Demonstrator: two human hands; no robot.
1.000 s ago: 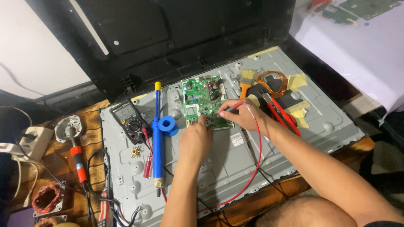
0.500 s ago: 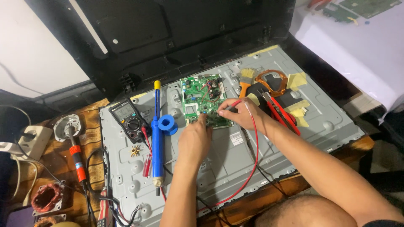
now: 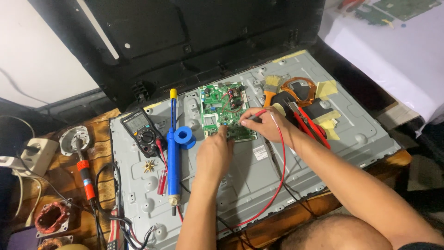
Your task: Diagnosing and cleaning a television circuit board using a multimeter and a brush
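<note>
My right hand (image 3: pixel 268 124) pinches a red multimeter probe (image 3: pixel 255 115) on the green circuit board (image 3: pixel 225 111), while my left hand (image 3: pixel 213 153), fingers curled, touches the board's lower edge.

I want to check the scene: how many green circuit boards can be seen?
2. One green circuit board lies on the grey metal panel under both hands; another lies on the white surface, top right. Others may be hidden.

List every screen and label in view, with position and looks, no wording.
Multimeter screen: small grey rectangle at the top of the black meter, left on the metal panel.
White sticker: small rectangle on the grey panel, below the right hand.
No packages or signs show.
</note>
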